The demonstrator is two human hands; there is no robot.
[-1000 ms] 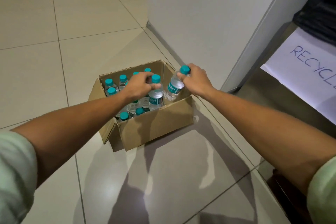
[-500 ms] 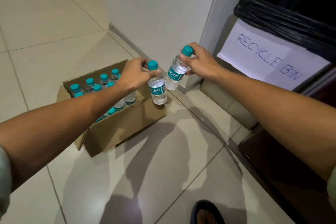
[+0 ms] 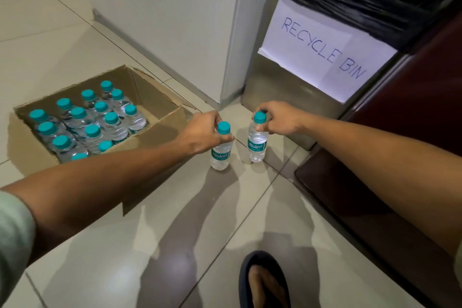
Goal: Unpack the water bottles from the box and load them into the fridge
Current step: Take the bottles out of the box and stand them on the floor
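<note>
An open cardboard box (image 3: 160, 130) on the tiled floor holds several small water bottles (image 3: 105, 117) with teal caps. Two more bottles stand upright on the floor to its right. My left hand (image 3: 202, 132) grips the left bottle (image 3: 220, 155) around its neck. My right hand (image 3: 277, 119) pinches the right bottle (image 3: 257, 144) at its cap and neck. The dark red fridge (image 3: 400, 147) stands at the right, its door closed.
A steel bin (image 3: 275, 87) with a black liner and a paper sign reading "RECYCLE BIN" stands behind the two bottles, between a white wall corner (image 3: 232, 32) and the fridge. My foot in a dark sandal (image 3: 263, 282) is at the bottom.
Both hands carried their bottles out of the box, to the right and down; the bottles now stand on the floor in front of the bin. The view swung right.
</note>
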